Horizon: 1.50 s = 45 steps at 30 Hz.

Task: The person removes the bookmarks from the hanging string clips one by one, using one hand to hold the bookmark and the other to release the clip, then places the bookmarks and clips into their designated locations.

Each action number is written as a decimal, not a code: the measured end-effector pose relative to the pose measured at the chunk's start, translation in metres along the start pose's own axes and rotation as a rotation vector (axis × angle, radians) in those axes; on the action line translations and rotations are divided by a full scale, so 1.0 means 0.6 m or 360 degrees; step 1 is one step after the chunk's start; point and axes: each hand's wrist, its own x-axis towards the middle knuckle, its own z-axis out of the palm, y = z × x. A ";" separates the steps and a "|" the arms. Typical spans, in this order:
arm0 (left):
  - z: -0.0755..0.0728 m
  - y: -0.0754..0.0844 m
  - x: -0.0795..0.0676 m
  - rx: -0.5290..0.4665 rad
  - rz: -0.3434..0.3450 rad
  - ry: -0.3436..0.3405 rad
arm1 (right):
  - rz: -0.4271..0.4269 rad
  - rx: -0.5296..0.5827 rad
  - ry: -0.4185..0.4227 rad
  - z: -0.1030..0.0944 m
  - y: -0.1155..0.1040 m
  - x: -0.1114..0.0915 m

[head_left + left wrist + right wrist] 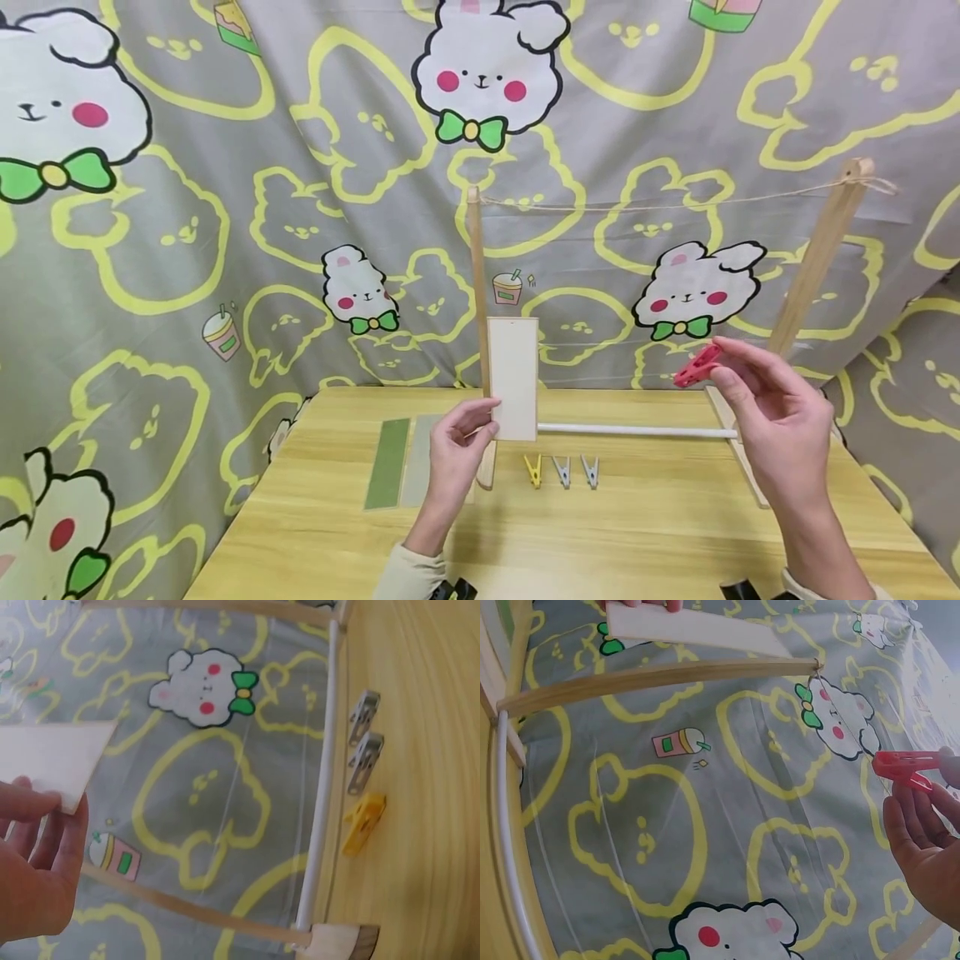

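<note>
My left hand pinches the lower left corner of a white rectangular card, raised upright in front of the left post of a wooden frame. In the left wrist view the card sits between thumb and fingers. On the right, my right hand holds a red clothespin between thumb and fingers, its nose pointing left. The right wrist view shows the red clothespin gripped at its handle end. A thin string runs between the tops of the two posts, above both hands.
The frame's wooden posts stand on feet joined by a white rod. A yellow clothespin and two grey clothespins lie on the table. A green card and a greyish card lie at left. A patterned curtain hangs behind.
</note>
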 end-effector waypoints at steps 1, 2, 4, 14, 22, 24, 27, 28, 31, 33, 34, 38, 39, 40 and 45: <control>-0.002 0.001 0.000 0.0001 0.0011 -0.0013 | -0.0007 0.0004 0.0005 -0.001 0.000 -0.002; -0.003 0.001 0.001 0.0006 0.0017 -0.0027 | -0.0016 0.0014 0.0011 -0.001 0.000 -0.003; -0.004 0.004 0.004 0.0013 0.0032 -0.0049 | -0.0031 0.0040 0.0017 -0.001 0.001 -0.004; -0.025 0.007 0.006 0.0039 0.0025 0.0028 | -0.0053 0.0025 -0.0009 -0.005 0.008 -0.017; -0.044 0.009 -0.002 0.0060 -0.0019 0.0070 | -0.0030 0.0017 0.0013 -0.022 0.012 -0.027; -0.048 0.007 -0.003 0.0060 -0.0017 0.0089 | -0.0004 0.0030 0.0049 -0.029 0.011 -0.030; -0.056 0.007 -0.003 0.0075 0.0000 0.0114 | 0.0047 0.0062 0.0105 -0.038 0.011 -0.036; -0.060 0.007 -0.003 0.0078 0.0007 0.0126 | 0.0069 0.0064 0.0123 -0.039 0.012 -0.038; -0.071 0.010 0.000 0.0095 0.0022 0.0159 | 0.0160 -0.0027 0.0176 -0.040 0.012 -0.041; -0.080 0.013 0.002 0.0094 0.0020 0.0187 | 0.0207 -0.0120 0.0193 -0.038 0.012 -0.041; -0.084 0.014 0.004 0.0098 0.0023 0.0198 | 0.0235 -0.0164 0.0201 -0.037 0.013 -0.040; -0.101 0.018 0.016 0.0095 0.0027 0.0241 | 0.0236 -0.0234 0.0184 -0.034 0.022 -0.035; -0.105 0.019 0.019 0.0098 0.0032 0.0244 | 0.0226 -0.0233 0.0180 -0.034 0.024 -0.034; -0.110 0.020 0.022 0.0107 0.0035 0.0248 | 0.0221 -0.0229 0.0180 -0.034 0.026 -0.033; -0.133 0.017 0.028 0.0128 -0.0014 0.0298 | 0.0227 -0.0229 0.0197 -0.035 0.033 -0.037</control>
